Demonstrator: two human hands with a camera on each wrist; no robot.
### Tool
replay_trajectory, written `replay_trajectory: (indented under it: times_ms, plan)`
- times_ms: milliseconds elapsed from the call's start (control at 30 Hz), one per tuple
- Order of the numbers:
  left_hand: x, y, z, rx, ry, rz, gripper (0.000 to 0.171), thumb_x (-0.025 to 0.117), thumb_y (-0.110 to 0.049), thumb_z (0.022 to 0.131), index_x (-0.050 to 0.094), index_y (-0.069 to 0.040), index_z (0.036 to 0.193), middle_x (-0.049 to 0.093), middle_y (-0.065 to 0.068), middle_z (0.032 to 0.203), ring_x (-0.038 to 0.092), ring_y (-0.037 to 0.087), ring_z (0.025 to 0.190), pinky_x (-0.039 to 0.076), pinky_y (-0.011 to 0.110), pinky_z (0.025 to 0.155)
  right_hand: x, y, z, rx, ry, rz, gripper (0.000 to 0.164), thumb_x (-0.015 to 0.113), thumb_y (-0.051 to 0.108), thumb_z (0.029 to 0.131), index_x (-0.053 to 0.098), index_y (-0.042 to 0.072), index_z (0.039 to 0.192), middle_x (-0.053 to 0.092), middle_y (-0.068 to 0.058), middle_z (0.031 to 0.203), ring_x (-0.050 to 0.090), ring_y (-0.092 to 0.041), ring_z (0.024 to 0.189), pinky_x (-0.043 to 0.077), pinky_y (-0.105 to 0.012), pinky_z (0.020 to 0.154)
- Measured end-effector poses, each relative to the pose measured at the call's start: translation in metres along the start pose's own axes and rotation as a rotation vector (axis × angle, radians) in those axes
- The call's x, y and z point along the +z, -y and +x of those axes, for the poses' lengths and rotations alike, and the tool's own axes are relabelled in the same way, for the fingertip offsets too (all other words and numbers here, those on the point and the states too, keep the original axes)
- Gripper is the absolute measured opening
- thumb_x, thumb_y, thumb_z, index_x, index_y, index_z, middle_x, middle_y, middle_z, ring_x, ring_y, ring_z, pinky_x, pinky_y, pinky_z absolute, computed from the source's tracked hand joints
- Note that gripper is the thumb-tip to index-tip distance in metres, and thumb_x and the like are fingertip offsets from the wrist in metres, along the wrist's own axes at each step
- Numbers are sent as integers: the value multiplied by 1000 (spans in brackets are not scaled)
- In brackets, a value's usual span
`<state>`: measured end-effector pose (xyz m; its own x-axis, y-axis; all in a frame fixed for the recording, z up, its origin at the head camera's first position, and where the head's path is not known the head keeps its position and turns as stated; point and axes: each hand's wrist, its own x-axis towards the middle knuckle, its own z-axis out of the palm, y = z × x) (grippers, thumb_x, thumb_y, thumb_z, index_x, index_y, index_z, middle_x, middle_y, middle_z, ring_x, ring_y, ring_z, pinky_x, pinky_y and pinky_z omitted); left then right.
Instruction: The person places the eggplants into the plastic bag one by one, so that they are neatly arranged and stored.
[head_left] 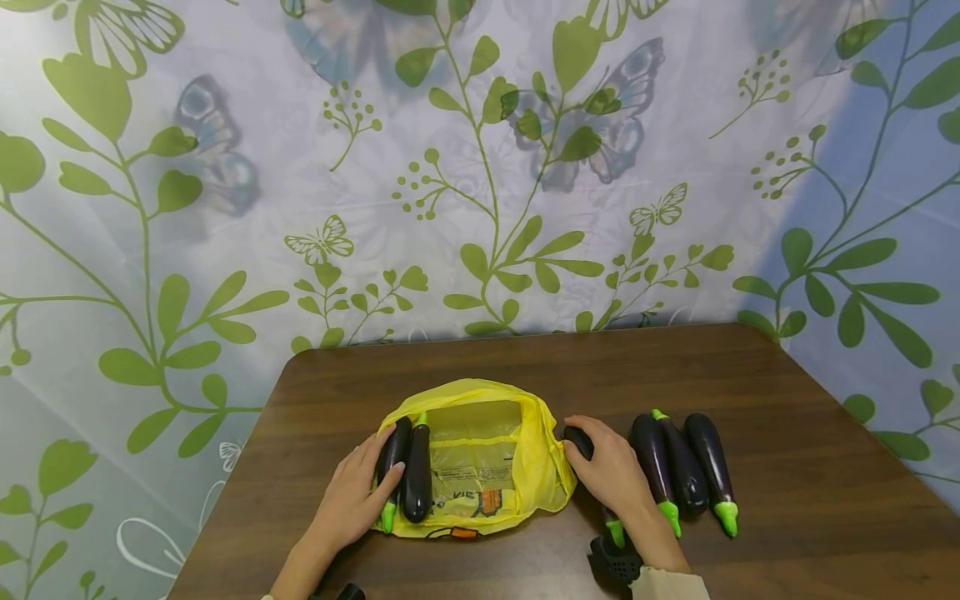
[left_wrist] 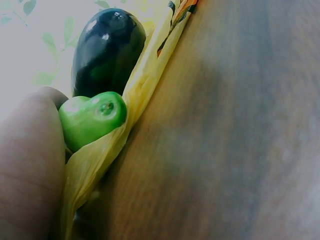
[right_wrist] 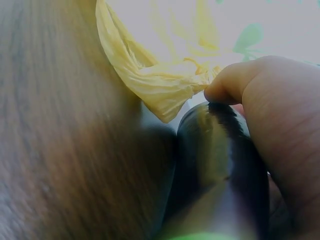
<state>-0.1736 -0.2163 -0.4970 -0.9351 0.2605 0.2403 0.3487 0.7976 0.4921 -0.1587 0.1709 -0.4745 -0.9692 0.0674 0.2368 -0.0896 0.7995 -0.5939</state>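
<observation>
I've L hand [head_left: 354, 492] half-curled over bag [head_left: 547, 462] + inner eggplant [head_left: 395, 447], prob. propping mouth wide; R hand [head_left: 612, 468] wrapped round outer eggplant [head_left: 579, 441], maybe pinching R rim too.

High forward-down head view, close wrist views, shared bag [head_left: 549, 468]

Pale backdrop [head_left: 420, 267] spans the far side and both flanks, printed with green leaves [head_left: 575, 57] and green and grey-blue butterflies [head_left: 596, 125], bluish shade toward the right; before it, a brown wood-grained surface [head_left: 637, 367], far corners rounded.
</observation>
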Motion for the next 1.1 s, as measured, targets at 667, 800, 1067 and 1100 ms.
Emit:
replay_trajectory:
  times_ms: [667, 800, 1067, 1100]
  plan:
    - [0, 2, 1, 10, -3, -3, 64, 52, -48, 107, 33, -24, 163, 45, 17, 159, 44, 42, 145, 31, 67, 117, 3, 3, 1, -39, 19, 13, 41, 71, 21, 97, 66, 11, 136, 65, -13, 139, 67, -36, 118, 57, -54, 95]
    - [-1, 1, 0, 12, -1, -3, 64, 52, -48, 107, 33, -23, 163, 44, 18, 159, 44, 42, 145, 31, 67, 117, 3, 3, 0, -40, 17, 17, 40, 71, 21, 96, 66, 11, 135, 65, -13, 138, 67, -35, 117, 57, -54, 95]
    - [-1, 1, 1, 13, 1, -8, 64, 52, -48, 107, 34, -23, 163, 45, 17, 159, 44, 42, 145, 31, 67, 116, 3, 4, 0, -38, 25, 20, 40, 70, 21, 97, 66, 11, 136, 64, -13, 139, 67, -35, 117, 57, -53, 94]
    - [0, 1, 1, 13, 1, -8, 64, 52, -48, 107, 34, -23, 163, 45, 17, 159, 44, 42, 145, 31, 67, 116, 3, 4, 0, -38, 25, 19, 40, 70, 21, 97, 66, 11, 136, 64, -13, 139, 67, -35, 117, 58, -53, 94]
